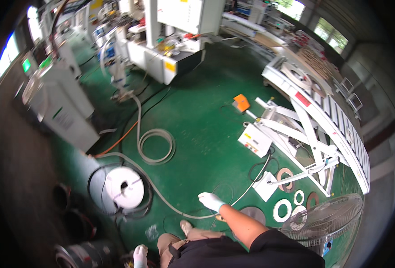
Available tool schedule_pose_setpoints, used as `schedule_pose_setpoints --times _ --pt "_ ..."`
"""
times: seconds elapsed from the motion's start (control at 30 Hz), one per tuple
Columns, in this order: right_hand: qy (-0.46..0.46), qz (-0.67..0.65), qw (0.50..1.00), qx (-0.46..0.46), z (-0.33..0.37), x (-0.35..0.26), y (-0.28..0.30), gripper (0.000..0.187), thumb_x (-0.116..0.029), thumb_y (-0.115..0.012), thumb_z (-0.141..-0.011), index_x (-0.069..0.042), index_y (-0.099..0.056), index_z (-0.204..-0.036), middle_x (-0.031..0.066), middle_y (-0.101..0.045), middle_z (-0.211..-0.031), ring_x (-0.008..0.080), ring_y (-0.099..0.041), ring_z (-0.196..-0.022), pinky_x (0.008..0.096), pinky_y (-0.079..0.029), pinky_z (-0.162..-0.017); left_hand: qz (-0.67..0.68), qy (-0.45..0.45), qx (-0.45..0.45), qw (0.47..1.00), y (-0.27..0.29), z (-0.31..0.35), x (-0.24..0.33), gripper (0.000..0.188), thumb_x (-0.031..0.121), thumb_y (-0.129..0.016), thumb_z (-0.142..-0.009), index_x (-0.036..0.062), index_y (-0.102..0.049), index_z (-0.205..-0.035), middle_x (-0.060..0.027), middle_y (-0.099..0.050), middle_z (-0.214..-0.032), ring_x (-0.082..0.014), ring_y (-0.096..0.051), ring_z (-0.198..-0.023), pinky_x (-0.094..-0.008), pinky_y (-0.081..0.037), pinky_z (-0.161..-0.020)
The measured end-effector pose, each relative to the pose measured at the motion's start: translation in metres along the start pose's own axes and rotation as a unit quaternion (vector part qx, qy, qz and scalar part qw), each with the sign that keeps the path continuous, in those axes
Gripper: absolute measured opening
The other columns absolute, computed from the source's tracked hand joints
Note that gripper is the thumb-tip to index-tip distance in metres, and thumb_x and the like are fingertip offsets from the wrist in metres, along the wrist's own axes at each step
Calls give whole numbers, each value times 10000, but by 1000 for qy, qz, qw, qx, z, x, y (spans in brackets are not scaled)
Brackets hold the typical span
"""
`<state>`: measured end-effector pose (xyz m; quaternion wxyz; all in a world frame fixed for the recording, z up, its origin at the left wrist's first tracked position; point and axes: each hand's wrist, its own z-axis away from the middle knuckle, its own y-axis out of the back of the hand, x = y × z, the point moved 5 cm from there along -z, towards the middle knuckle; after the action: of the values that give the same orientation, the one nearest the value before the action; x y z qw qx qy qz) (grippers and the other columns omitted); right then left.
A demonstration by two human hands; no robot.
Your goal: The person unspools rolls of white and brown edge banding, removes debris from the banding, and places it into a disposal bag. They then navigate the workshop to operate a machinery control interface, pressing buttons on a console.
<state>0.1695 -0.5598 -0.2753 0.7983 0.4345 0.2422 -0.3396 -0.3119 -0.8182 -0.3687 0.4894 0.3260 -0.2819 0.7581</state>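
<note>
My right hand, in a white glove, reaches out over the green floor with its fingers stretched loosely to the left. Nothing shows in it. Below it, a pale hose curves along the floor, and a thin dark cable loops close by. My left hand, also gloved in white, hangs at the lower edge beside my leg; its fingers are too small and cut off to read. A white reel with black cable around it lies on the floor, ahead of my left hand.
A white scissor lift table with a control box stands at the right. An orange foot pedal and several flat rings lie near it. A large fan is close on my right. Coiled hose and a grey cabinet are at the left.
</note>
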Motion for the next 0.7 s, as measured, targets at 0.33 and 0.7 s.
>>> schedule_pose_setpoints --times 0.33,0.7 --pt "-106 7 992 61 -94 83 68 387 -420 -533 -974 -59 -668 -1015 204 -699 -1013 435 -659 -958 497 -517 -826 -524 20 -191 830 -291 -258 157 187 187 -579 -961 30 -647 -1037 -129 -644 -927 -243 -581 -804 -350 -456 -688" --pt "-246 -237 906 250 -123 152 242 419 -401 -531 -939 -18 -699 -949 153 -729 -965 359 -688 -906 454 -514 -823 -737 -75 -201 641 -483 -501 384 280 184 -620 -919 8 -653 -1134 -232 -660 -1087 -412 -616 -1003 -474 -493 -871"
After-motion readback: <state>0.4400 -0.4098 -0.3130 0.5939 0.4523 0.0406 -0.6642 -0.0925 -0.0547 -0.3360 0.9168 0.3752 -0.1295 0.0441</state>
